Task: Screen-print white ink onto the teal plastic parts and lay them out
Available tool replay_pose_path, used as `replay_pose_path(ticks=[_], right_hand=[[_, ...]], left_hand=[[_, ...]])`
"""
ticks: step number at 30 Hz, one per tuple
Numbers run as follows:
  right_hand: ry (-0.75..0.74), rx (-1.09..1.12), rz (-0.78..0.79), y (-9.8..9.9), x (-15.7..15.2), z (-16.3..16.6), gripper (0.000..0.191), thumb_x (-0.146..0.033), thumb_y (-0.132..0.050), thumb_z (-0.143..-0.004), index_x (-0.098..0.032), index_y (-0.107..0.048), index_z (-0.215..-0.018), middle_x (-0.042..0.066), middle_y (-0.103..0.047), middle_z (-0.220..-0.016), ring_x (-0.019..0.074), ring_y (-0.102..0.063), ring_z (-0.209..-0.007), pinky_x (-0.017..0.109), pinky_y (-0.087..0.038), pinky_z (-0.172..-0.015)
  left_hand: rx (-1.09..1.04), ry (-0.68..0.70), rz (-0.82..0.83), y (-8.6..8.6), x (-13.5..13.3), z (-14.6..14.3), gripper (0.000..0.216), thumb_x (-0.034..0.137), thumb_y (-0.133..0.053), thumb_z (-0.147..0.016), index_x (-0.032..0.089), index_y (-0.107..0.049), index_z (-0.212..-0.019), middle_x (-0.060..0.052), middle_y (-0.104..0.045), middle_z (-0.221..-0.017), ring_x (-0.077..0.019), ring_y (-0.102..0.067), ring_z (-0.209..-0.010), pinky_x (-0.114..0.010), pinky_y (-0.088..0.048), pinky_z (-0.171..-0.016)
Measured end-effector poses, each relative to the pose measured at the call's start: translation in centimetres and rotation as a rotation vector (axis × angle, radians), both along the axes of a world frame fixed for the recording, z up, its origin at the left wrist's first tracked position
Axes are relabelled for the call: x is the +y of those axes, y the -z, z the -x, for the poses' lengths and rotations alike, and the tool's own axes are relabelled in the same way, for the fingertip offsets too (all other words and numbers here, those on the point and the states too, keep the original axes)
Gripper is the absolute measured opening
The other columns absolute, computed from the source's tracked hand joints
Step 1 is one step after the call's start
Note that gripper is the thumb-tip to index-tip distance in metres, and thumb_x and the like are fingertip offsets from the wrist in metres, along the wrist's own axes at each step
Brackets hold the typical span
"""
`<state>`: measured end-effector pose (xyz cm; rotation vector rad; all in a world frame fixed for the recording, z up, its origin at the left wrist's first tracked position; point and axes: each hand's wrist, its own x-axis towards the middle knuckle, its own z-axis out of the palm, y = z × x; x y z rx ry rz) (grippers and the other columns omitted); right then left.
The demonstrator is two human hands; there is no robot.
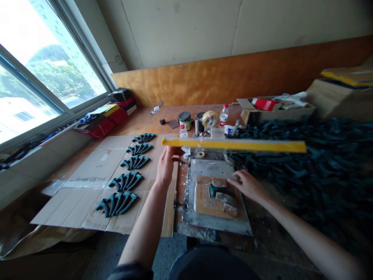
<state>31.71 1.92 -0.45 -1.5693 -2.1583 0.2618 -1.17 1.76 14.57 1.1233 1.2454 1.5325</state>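
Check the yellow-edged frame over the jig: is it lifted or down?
Lifted. The yellow-edged frame hangs above the metal plate, the left hand at its left end, leaving the dark part beneath uncovered.

1 head-worn camera looks forward and down from the person's own standpoint, close above the surface [145,120]. It faces the back wall [233,31], with a window [43,66] to the left, and both forearms enter from the bottom edge.
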Motion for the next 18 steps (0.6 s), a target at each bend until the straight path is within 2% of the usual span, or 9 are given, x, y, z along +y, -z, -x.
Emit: replay_pose_path(ticks=[2, 4, 7, 9, 10, 13, 15, 16, 18], right_hand=[[-0.066, -0.088, -0.009, 2.3, -1.7, 1.7, 0.029, -0.049, -0.057, -0.085, -0.020, -0.059, -0.079, 0.007, -0.062, -0.086, 0.0216, -0.061, -0.081, 0.033, -0.049, -0.072], [-0.068, -0.170, 0.010, 3.3, -2.7, 3.4, 0.020, -0.038, -0.056, -0.087, -0.020, -0.056, -0.078, 0.008, -0.063, -0.085, 0.0214, -0.061, -0.080, 0.032, -0.048, -0.070], [0.051, -0.121, 0.093, 2.6, -3.9, 5.9, 0.013, -0.027, -0.049, -0.092, -0.020, -0.053, -0.082, 0.005, -0.063, -0.075, 0.0189, -0.060, -0.069, 0.029, -0.046, -0.062], [0.124, -0.032, 0.058, 1.4, -5.2, 8.2, 0.013, -0.028, -0.048, -0.093, -0.020, -0.053, -0.085, 0.005, -0.063, -0.077, 0.0197, -0.061, -0.072, 0.030, -0.046, -0.064], [0.109, 0.003, 0.010, 0.8, -5.9, 9.4, 0.013, -0.029, -0.048, -0.093, -0.020, -0.053, -0.086, 0.006, -0.064, -0.080, 0.0208, -0.061, -0.077, 0.032, -0.047, -0.068], [-0.215, 0.059, -0.054, -0.6, -7.5, 11.0, 0.010, -0.026, -0.050, -0.092, -0.020, -0.057, -0.087, 0.005, -0.064, -0.088, 0.0207, -0.059, -0.089, 0.033, -0.047, -0.081], [-0.348, 0.043, -0.012, -1.2, -7.4, 8.6, 0.014, -0.019, -0.047, -0.093, -0.021, -0.061, -0.092, 0.004, -0.066, -0.092, 0.0179, -0.059, -0.093, 0.030, -0.047, -0.084], [-0.296, -0.007, 0.020, -1.4, -7.0, 6.1, 0.019, -0.015, -0.045, -0.093, -0.022, -0.062, -0.096, 0.004, -0.066, -0.096, 0.0174, -0.059, -0.096, 0.029, -0.047, -0.084], [0.017, -0.200, 0.105, -1.5, -5.7, -0.7, 0.027, -0.012, -0.040, -0.092, -0.022, -0.064, -0.102, 0.007, -0.067, -0.101, 0.0194, -0.060, -0.099, 0.031, -0.047, -0.083]], left_hand=[[-0.022, -0.010, -0.039, -0.8, 1.3, -0.5, 0.054, 0.064, -0.040, -0.088, 0.015, -0.063, -0.090, -0.007, -0.069, -0.082, -0.0166, -0.064, -0.078, -0.024, -0.049, -0.061], [-0.044, -0.078, -0.056, 0.1, 0.9, -1.3, 0.051, 0.063, -0.041, -0.088, 0.016, -0.061, -0.098, -0.007, -0.069, -0.085, -0.0155, -0.065, -0.079, -0.024, -0.050, -0.064], [-0.080, 0.003, 0.200, 4.9, -3.0, -3.5, 0.061, 0.069, -0.051, -0.080, 0.015, -0.061, -0.107, -0.008, -0.070, -0.083, -0.0165, -0.066, -0.073, -0.025, -0.050, -0.061], [-0.107, 0.349, 0.627, 9.1, -6.5, -5.4, 0.076, 0.077, -0.059, -0.065, 0.012, -0.063, -0.103, -0.014, -0.071, -0.082, -0.0229, -0.067, -0.071, -0.029, -0.051, -0.054], [-0.156, 0.422, 0.729, 11.0, -8.1, -6.2, 0.077, 0.078, -0.058, -0.065, 0.014, -0.063, -0.108, -0.015, -0.071, -0.091, -0.0245, -0.068, -0.078, -0.031, -0.052, -0.057], [-0.291, 0.352, 0.803, 14.9, -10.6, -6.7, 0.068, 0.076, -0.055, -0.070, 0.017, -0.063, -0.104, -0.011, -0.070, -0.093, -0.0224, -0.067, -0.082, -0.029, -0.051, -0.061], [-0.145, 0.178, 0.786, 16.3, -10.4, -4.5, 0.064, 0.074, -0.049, -0.074, 0.016, -0.063, -0.097, -0.008, -0.068, -0.078, -0.0194, -0.065, -0.069, -0.026, -0.047, -0.054], [0.055, 0.113, 0.768, 16.9, -9.9, -2.6, 0.063, 0.073, -0.043, -0.078, 0.016, -0.063, -0.094, -0.006, -0.066, -0.070, -0.0186, -0.063, -0.061, -0.026, -0.045, -0.050], [0.591, 0.073, 0.638, 18.4, -8.9, 1.8, 0.065, 0.065, -0.023, -0.088, 0.014, -0.064, -0.088, -0.006, -0.062, -0.061, -0.0199, -0.060, -0.054, -0.029, -0.045, -0.049]])
